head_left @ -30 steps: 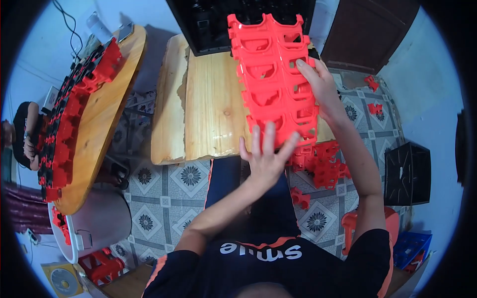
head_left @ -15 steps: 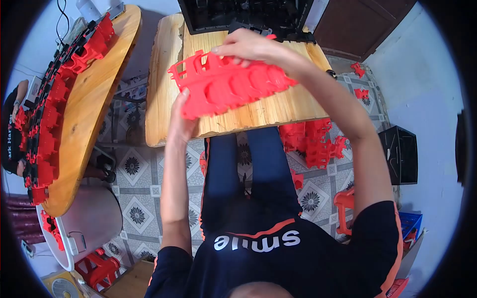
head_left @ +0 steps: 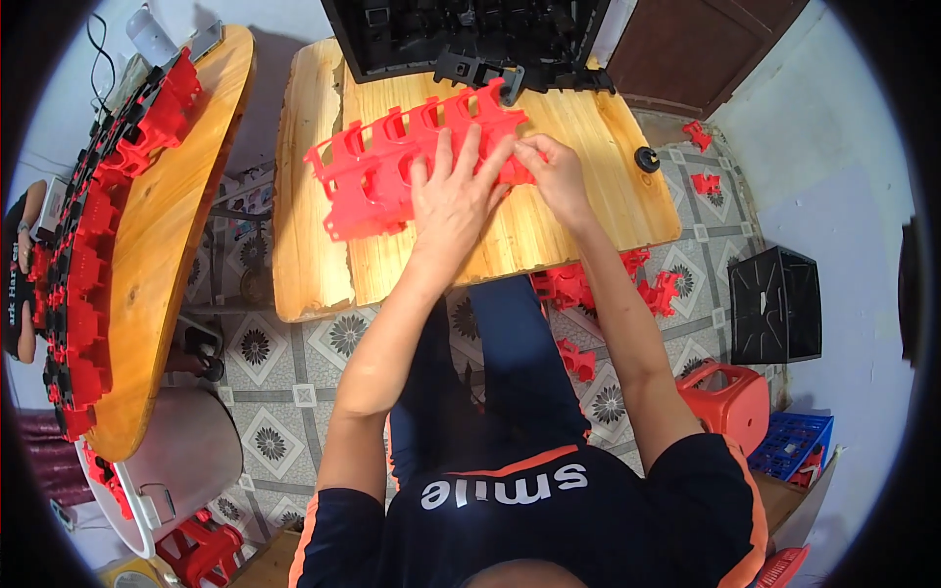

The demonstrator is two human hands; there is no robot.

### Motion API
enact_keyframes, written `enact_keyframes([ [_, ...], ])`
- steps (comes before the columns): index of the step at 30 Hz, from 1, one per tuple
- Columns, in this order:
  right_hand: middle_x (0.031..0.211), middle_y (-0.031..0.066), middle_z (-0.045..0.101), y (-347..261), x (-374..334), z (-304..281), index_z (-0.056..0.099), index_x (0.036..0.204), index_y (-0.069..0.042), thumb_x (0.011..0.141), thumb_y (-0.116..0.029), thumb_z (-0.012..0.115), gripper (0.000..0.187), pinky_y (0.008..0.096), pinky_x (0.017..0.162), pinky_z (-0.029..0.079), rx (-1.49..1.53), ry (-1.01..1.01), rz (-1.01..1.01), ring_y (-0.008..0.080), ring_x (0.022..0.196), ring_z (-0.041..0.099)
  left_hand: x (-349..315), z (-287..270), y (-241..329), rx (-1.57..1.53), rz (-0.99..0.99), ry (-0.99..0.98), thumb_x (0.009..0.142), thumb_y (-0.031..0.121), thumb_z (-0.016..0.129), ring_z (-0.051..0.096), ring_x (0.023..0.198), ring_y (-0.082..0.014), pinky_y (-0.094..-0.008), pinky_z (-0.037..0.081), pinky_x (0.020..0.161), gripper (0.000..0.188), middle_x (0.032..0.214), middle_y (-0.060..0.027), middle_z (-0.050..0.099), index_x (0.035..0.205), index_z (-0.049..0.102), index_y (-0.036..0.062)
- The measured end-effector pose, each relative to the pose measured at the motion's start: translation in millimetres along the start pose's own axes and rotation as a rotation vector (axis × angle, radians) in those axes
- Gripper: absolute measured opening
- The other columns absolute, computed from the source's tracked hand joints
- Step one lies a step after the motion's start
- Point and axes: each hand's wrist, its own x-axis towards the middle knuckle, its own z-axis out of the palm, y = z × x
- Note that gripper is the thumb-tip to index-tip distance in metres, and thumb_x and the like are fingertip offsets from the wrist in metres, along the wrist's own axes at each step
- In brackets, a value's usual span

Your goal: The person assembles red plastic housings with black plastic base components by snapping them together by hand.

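A long red moulded plastic part [head_left: 368,201], with a row of scooped cutouts, lies slanted across the wooden table [head_left: 314,265]. My left hand [head_left: 453,201] rests palm down on its middle, fingers spread and holding it against the table. At the part's right end, my right hand [head_left: 557,174] is closed in a pinch at its edge; exactly what the fingertips grip is partly hidden. Just beyond the part lies a black plastic piece [head_left: 477,73], in front of a black crate [head_left: 358,59] that holds more black pieces.
A round black piece [head_left: 647,159] sits at the table's right side. On the left, another wooden table [head_left: 191,220] carries a long row of red and black parts, with a person beyond it. Red parts [head_left: 578,361], a black bin [head_left: 776,304] and a red stool [head_left: 730,402] stand or lie on the floor.
The red part has come down from being held tilted above the table to lying on it. My left hand has shifted from its left end to its middle, my right hand to its right end.
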Motion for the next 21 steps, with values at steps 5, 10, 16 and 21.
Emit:
enact_keyframes([
  [5, 0.080, 0.0091, 0.066, -10.4, -14.4, -42.1, 0.066, 0.093, 0.002, 0.091, -0.016, 0.064, 0.018, 0.0264, 0.067, 0.048, 0.030, 0.119, 0.012, 0.0141, 0.074, 0.062, -7.3, -0.9, -27.9, 0.104, 0.005, -0.130, 0.078, 0.047, 0.073, 0.042, 0.133, -0.0333, -0.0522, 0.035, 0.104, 0.081, 0.146, -0.0128, 0.044, 0.146, 0.040, 0.0206],
  [10, 0.093, 0.0084, 0.066, -66.2, -36.2, -42.5, 0.068, 0.100, -0.001, 0.087, -0.027, 0.071, 0.029, 0.0309, 0.071, 0.050, -0.301, -0.041, -0.847, 0.0234, 0.078, 0.063, 6.8, -39.2, 22.5, -1.070, -0.378, 0.107, 0.083, 0.031, 0.078, 0.045, 0.128, -0.0332, -0.0522, 0.037, 0.103, 0.114, 0.142, -0.0295, 0.037, 0.153, -0.010, 0.0135],
  [16, 0.093, 0.0114, 0.066, -79.9, 45.6, -27.3, 0.069, 0.099, 0.000, 0.094, -0.030, 0.062, 0.031, 0.0283, 0.074, 0.050, 0.256, -0.573, -0.263, 0.0222, 0.084, 0.064, -15.0, -49.8, 10.9, -1.489, -0.960, 0.417, 0.087, 0.008, 0.069, 0.061, 0.106, -0.0274, -0.0421, 0.051, 0.087, 0.086, 0.149, -0.0168, 0.028, 0.152, 0.012, 0.0092],
  [21, 0.069, 0.0020, 0.051, -133.6, -2.4, 43.1, 0.063, 0.074, -0.011, 0.078, -0.023, 0.071, 0.016, 0.0317, 0.060, 0.045, -0.384, -0.338, -1.273, 0.0190, 0.064, 0.054, -19.3, -63.3, -9.2, -1.682, -1.084, 0.624, 0.090, 0.023, 0.068, 0.045, 0.127, -0.0259, -0.0421, 0.040, 0.105, 0.079, 0.143, -0.0135, 0.039, 0.150, 0.018, 0.0127],
])
